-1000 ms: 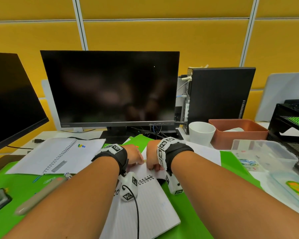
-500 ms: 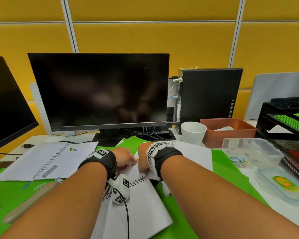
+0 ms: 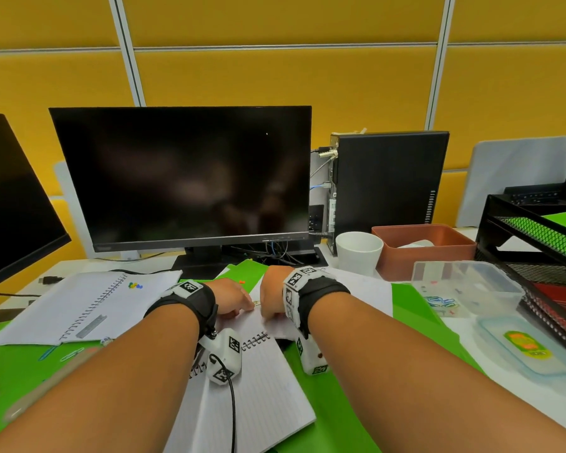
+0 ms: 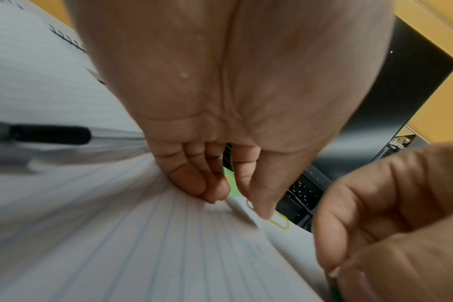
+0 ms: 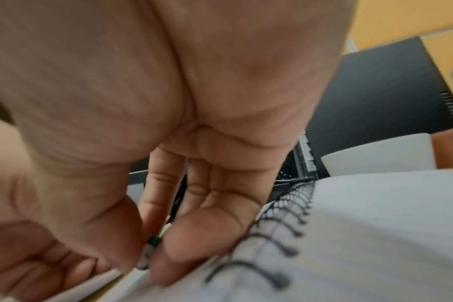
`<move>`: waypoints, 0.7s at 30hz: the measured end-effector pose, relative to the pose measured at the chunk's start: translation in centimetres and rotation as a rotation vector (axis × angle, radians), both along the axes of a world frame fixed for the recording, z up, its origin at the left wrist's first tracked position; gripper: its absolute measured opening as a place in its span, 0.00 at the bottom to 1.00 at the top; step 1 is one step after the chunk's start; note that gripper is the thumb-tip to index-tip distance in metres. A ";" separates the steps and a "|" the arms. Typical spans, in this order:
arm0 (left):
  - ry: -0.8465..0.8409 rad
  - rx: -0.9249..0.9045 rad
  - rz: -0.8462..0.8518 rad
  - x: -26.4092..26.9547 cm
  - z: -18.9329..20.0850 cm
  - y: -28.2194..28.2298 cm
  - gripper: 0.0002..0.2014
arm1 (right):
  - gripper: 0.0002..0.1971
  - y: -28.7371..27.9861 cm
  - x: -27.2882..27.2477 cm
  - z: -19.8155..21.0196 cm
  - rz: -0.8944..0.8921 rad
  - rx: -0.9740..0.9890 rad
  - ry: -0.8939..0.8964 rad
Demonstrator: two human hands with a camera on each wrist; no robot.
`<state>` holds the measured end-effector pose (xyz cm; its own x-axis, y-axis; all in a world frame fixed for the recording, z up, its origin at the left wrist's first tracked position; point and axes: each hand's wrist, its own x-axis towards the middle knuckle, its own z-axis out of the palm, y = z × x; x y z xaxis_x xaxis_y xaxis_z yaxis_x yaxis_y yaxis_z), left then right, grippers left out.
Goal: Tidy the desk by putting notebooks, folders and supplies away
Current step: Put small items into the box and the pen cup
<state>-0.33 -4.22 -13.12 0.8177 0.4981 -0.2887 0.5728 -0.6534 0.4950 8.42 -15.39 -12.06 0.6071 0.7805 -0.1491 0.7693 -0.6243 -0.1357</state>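
I see my left hand [image 3: 231,297] with fingers curled, fingertips pressing the lined notebook [image 3: 252,393] on the green desk [image 3: 343,416], a yellow paper clip [image 4: 279,221] just beside them. My right hand [image 3: 270,297] pinches something small and green-tipped [image 5: 154,241] over the notebook's spiral. I can read no writing.

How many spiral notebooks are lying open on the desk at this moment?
2. One open spiral notebook lies at the left, in front of the monitors. The other spiral notebook lies in the middle, under both hands. Others may be hidden beneath the papers.
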 end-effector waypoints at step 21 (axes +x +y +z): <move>-0.430 -0.049 -0.219 10.4 8.6 -13.9 0.03 | 0.04 -20.7 12.7 9.3 -0.503 0.425 0.274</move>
<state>10.10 -18.14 -4.47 0.9522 0.2950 0.0797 0.1609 -0.7057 0.6900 21.14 -36.06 -2.75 0.8932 0.4400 -0.0933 0.3050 -0.7450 -0.5933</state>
